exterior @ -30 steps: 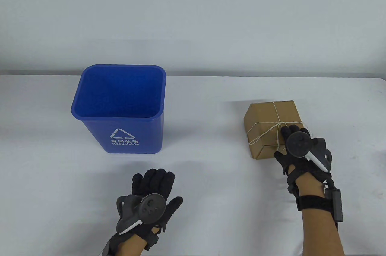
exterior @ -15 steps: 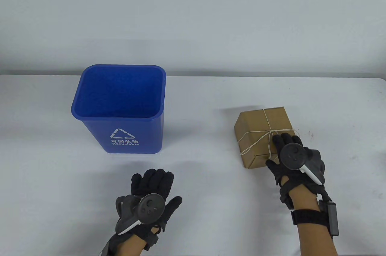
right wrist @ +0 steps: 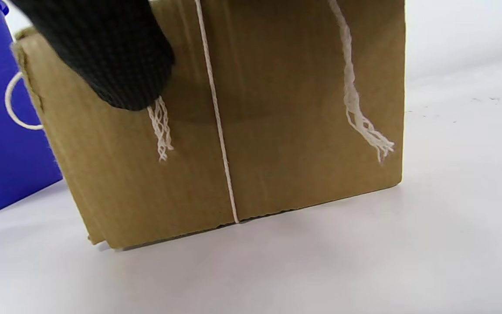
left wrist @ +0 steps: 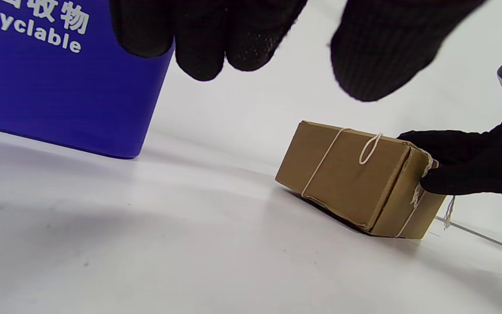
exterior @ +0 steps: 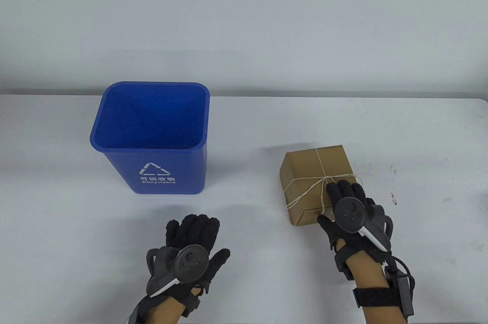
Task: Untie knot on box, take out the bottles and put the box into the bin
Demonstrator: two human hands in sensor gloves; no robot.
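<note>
One box, one bin, one string, two gloved hands.

A brown cardboard box sits closed on the table, right of the bin, bound crosswise with white string knotted on top. The blue recycling bin stands upright and open, well apart from it.

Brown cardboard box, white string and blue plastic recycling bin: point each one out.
Brown cardboard box [exterior: 305, 166], table view, bare top face.
White string [right wrist: 216, 113], right wrist view, strand down the near side.
Blue plastic recycling bin [exterior: 171, 169], table view, front wall.
</note>
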